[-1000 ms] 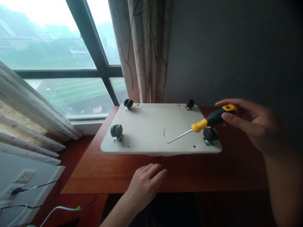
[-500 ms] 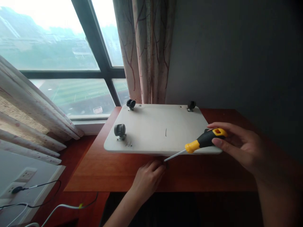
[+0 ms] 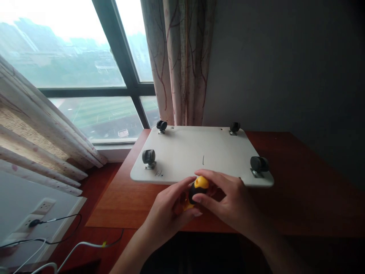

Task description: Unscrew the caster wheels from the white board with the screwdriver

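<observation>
Both my hands are closed around a screwdriver (image 3: 199, 189) with a yellow and black handle, just in front of the white board. My left hand (image 3: 168, 213) wraps the lower part of the handle, and my right hand (image 3: 228, 198) grips its upper end. The handle's yellow end points up toward me; the shaft is hidden. Behind my hands, the white board (image 3: 188, 148) lies flat with black casters at its corners: front left (image 3: 148, 156), front right (image 3: 259, 164), back left (image 3: 161, 125) and back right (image 3: 235, 127).
The board rests on a reddish-brown wooden table (image 3: 114, 205). A window (image 3: 85, 61) and curtains (image 3: 182, 68) stand behind and to the left. At lower left, a black plug (image 3: 34, 223) sits in a wall socket, with a white cable (image 3: 76, 245) nearby.
My right hand has brought the screwdriver left and tilted its handle upright. My left hand has risen from the table and closed on the handle. The front right caster has come into view.
</observation>
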{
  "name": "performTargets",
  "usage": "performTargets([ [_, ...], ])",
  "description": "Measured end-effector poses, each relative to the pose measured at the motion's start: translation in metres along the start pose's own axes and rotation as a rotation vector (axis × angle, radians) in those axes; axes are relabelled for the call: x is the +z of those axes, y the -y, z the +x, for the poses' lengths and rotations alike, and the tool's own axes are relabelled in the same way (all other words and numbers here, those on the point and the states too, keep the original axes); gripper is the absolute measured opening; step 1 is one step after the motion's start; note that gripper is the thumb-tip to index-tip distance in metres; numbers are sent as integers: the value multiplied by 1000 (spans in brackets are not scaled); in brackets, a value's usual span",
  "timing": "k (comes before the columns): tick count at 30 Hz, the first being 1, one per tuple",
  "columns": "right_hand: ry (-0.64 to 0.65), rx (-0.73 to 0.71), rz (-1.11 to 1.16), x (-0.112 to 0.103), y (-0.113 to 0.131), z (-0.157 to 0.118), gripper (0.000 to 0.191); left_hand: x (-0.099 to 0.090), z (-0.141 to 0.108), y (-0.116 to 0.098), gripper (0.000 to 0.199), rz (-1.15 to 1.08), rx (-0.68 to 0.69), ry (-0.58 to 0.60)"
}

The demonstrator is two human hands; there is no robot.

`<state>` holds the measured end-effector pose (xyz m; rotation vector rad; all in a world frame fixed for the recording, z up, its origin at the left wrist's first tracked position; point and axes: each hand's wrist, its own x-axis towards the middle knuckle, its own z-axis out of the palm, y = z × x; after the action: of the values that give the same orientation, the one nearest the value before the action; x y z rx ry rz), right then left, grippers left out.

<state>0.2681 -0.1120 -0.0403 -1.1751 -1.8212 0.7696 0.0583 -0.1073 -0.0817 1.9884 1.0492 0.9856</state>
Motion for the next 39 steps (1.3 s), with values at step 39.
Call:
performTargets([
  [39,19,-63,-417,111,-87,-65,27,-84,36,9,41,-204,167,-763],
])
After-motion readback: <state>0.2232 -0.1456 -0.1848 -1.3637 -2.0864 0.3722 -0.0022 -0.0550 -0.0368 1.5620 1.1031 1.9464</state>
